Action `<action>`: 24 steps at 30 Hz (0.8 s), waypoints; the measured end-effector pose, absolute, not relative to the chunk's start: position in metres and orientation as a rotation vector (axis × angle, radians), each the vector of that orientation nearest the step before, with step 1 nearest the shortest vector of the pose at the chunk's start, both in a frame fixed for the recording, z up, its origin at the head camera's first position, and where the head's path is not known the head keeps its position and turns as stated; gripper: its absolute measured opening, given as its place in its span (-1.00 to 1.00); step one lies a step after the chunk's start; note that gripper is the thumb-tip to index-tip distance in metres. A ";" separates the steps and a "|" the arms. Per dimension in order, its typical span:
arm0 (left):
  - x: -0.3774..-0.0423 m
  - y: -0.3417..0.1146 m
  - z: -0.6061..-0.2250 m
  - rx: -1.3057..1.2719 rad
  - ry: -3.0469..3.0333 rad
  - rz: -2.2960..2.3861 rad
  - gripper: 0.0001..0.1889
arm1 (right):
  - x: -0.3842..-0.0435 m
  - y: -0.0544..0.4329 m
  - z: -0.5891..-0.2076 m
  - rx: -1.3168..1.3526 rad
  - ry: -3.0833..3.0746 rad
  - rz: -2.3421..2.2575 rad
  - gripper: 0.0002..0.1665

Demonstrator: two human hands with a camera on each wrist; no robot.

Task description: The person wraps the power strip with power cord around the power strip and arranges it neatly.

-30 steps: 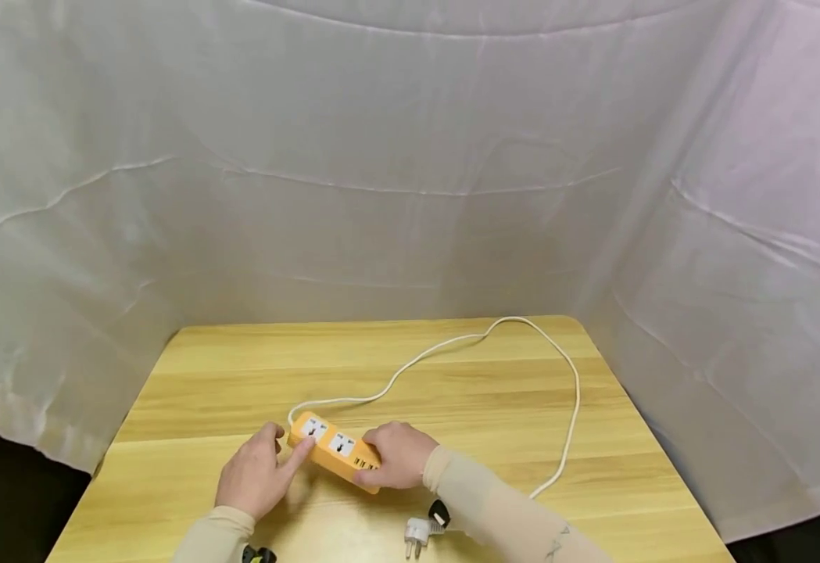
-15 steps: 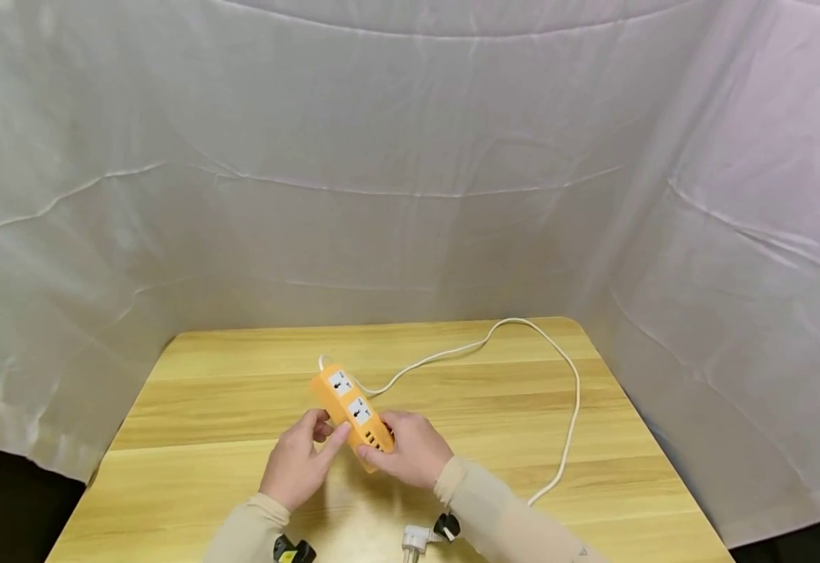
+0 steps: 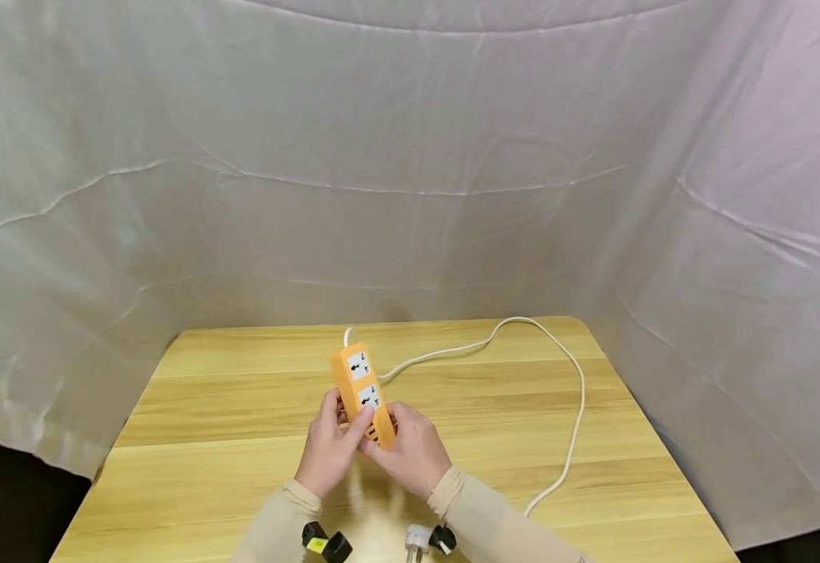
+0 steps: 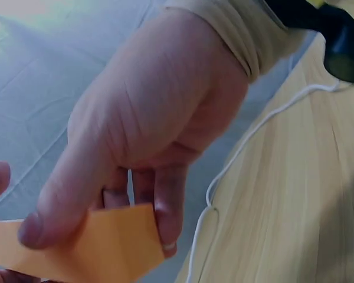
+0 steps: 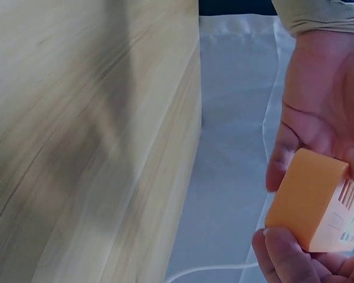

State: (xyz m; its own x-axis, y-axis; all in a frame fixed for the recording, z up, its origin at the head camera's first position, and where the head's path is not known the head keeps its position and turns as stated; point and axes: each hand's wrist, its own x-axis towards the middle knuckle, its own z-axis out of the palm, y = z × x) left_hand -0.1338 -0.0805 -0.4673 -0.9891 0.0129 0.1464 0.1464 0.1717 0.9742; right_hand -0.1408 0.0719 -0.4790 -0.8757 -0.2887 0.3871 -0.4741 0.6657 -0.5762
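Grip snug: left hand (image 3: 331, 447) and right hand (image 3: 416, 453) both curl round near half of orange power strip (image 3: 360, 383), now turned more near-to-far, seemingly raised off tabletop (image 3: 213, 477); hold now properly two-handed.

Free passage over the tabletop (image 3: 205, 407) at left, white cord (image 3: 581, 391) in the way at right.

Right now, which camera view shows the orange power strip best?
The head view: it shows the power strip lengthwise, with both white sockets, though the left hand and right hand cover part of it. The left wrist view shows only part of its casing; the right wrist view shows one end and part of a slotted face.
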 end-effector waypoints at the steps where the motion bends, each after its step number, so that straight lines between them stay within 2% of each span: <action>1: -0.134 -0.079 -0.467 -0.161 -2.311 -1.984 -0.48 | -0.141 0.072 -0.480 0.603 -2.609 1.008 -0.47; 7: -0.137 -0.071 -0.465 -0.080 -2.222 -2.185 -0.46 | -0.143 0.068 -0.482 0.574 -2.574 0.977 -0.51; 16: -0.138 -0.076 -0.468 0.026 -2.131 -2.302 -0.57 | -0.141 0.068 -0.487 0.710 -2.562 0.809 -0.33; 24: -0.138 -0.085 -0.465 0.058 -2.098 -2.330 -0.59 | -0.158 0.090 -0.483 0.812 -2.663 0.925 -0.46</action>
State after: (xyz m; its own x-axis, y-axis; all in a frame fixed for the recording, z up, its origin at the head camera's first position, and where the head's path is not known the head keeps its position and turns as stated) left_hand -0.1381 -0.0849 -0.4653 -0.9993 -0.0291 -0.0236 -0.0204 -0.1048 0.9943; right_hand -0.1585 0.0897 -0.4827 -0.8269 -0.4320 0.3601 -0.5622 0.6518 -0.5090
